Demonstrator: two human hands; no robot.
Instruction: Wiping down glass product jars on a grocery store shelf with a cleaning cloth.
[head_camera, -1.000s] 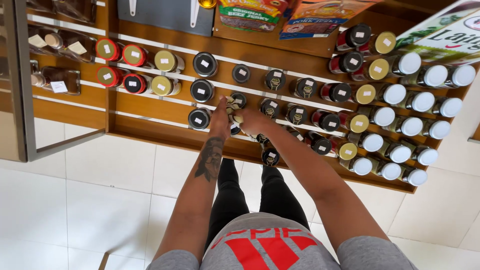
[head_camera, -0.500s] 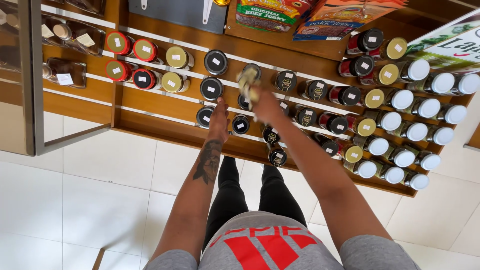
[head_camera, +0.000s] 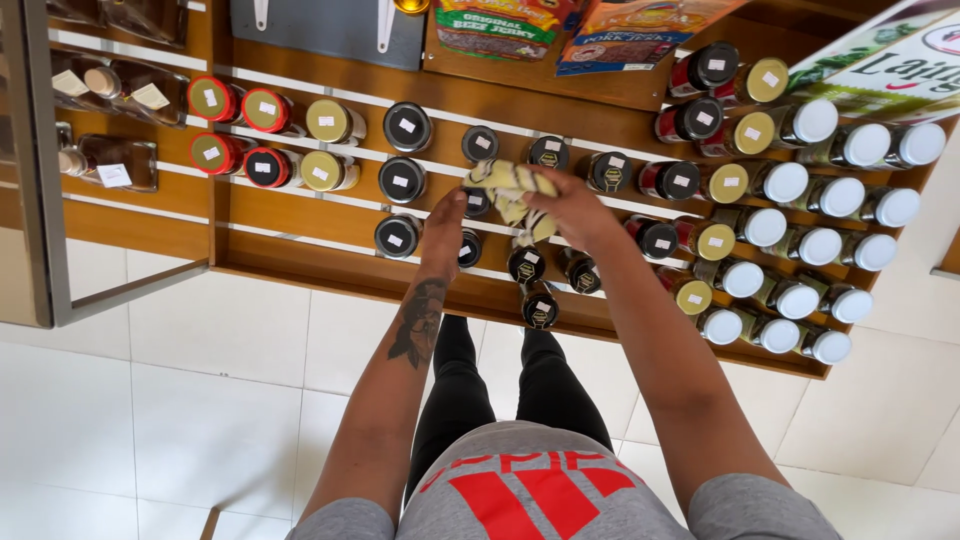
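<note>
Head view — right hand (head_camera: 570, 210), risen since earlier, clenches cloth (head_camera: 510, 185); left hand (head_camera: 443, 225) grips jar (head_camera: 470, 247).

Bright, even daylight; soft shadows under the shelves (head_camera: 300, 255); wide-angle bending at frame edges; slight motion blur on the cloth (head_camera: 510, 185).

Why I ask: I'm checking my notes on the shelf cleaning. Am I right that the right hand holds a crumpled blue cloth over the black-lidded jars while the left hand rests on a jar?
Not quite: in the head view the cloth is pale yellowish, not blue. The right hand does hold it crumpled over the black-lidded jars, and the left hand rests on one jar.
</note>
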